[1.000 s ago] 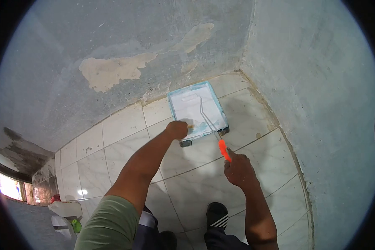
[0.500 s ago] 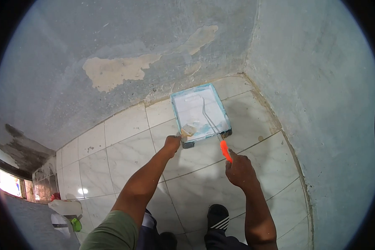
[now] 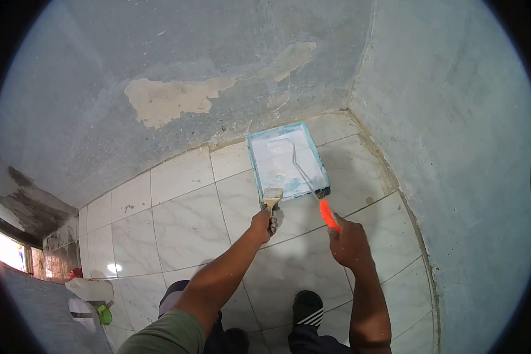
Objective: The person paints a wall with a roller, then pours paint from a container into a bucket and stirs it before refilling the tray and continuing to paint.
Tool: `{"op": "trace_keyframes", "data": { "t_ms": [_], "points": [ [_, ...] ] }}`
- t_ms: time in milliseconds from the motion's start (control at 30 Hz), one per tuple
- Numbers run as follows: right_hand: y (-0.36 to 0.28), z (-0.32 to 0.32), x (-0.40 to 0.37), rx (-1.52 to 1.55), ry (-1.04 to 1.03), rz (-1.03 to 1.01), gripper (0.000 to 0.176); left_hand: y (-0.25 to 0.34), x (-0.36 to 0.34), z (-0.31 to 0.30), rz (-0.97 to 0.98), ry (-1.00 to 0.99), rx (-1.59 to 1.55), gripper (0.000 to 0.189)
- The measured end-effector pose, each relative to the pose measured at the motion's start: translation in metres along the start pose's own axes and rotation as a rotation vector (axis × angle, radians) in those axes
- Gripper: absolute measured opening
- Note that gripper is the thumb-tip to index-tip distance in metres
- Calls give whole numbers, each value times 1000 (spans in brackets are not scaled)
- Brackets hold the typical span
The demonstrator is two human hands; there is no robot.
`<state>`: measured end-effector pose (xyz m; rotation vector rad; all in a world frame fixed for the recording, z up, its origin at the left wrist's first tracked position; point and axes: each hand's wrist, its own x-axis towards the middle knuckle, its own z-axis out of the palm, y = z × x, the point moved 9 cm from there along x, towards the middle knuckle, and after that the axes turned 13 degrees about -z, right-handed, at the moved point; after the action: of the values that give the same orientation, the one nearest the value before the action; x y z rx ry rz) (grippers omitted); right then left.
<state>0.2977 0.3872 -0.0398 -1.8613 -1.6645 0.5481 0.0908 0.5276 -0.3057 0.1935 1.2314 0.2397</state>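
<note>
A blue-rimmed paint tray (image 3: pixel 255 168) coated with white paint lies on the tiled floor near the corner. My left hand (image 3: pixel 264 225) is closed round the wooden handle of a flat paintbrush (image 3: pixel 272 198), its bristles over the tray's near left edge. In my right hand (image 3: pixel 349 243) is the orange handle of a paint roller (image 3: pixel 327 213). The roller's bent metal rod crosses the tray, and its white-covered head rests in the paint toward the far end.
Grey-blue walls with peeled patches (image 3: pixel 171 101) meet behind the tray. Whitish marbled tiles (image 3: pixel 186 218) cover the floor. A white container (image 3: pixel 90 290) and a green item (image 3: pixel 104 314) stand at the lower left. My sandalled foot (image 3: pixel 308 307) is below.
My left hand has moved right and nearer to me, turning the brush so its bristles point away from me. My right hand and the roller handle have shifted slightly right and nearer.
</note>
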Motion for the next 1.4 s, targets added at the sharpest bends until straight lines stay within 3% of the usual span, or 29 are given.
{"op": "trace_keyframes", "data": {
  "t_ms": [133, 300, 333, 400, 567, 633, 667, 733, 767, 833, 867, 933, 1000, 1100, 1300, 1400],
  "points": [
    [-16, -37, -10, 4, 51, -65, 40, 5, -22, 10, 76, -85, 64, 42],
    [-37, -91, -54, -49, 52, 8, 41, -14, -83, -20, 24, 159, 79, 41],
    [-47, -101, -62, -60, 45, 1, 41, -21, -95, -25, 24, 151, 66, 41],
    [-46, -107, -83, -84, -64, 176, 43, -42, -120, -42, 53, 114, 46, 37],
    [-41, -95, -110, -70, -46, 195, 42, -118, -184, -49, 6, -53, 52, 30],
    [-46, -84, -109, -40, -64, 184, 41, -138, -207, -40, 42, 4, 277, 35],
    [-53, -81, -103, -70, -82, 152, 38, -157, -194, -45, 42, 1, 274, 35],
    [-65, -69, -83, -108, -141, 131, 39, -188, -161, -49, 134, -47, 730, 42],
    [-70, -59, -76, -145, -197, 109, 39, -186, -163, -49, 132, -49, 732, 42],
    [-63, -29, -58, -140, -127, 21, 39, -184, -173, -30, 355, -104, 1431, 50],
    [-71, -25, -51, -137, -60, -76, 40, -186, -173, -35, 356, -106, 1434, 50],
    [-74, -28, -56, -174, -129, -14, 39, -193, -167, -47, 346, -47, 1638, 55],
    [-85, -40, -69, -229, -215, 53, 39, -195, -170, -45, 378, -66, 1668, 55],
    [-98, -60, -89, -140, -160, 25, 40, -200, -174, -44, 393, -92, 1689, 54],
    [-89, -8, -52, -185, -211, 31, 41, -205, -171, -44, 341, -114, 1701, 53],
    [-87, -12, -54, -164, -129, 4, 40, -204, -168, -45, 353, -105, 1737, 53]
  ]
}}
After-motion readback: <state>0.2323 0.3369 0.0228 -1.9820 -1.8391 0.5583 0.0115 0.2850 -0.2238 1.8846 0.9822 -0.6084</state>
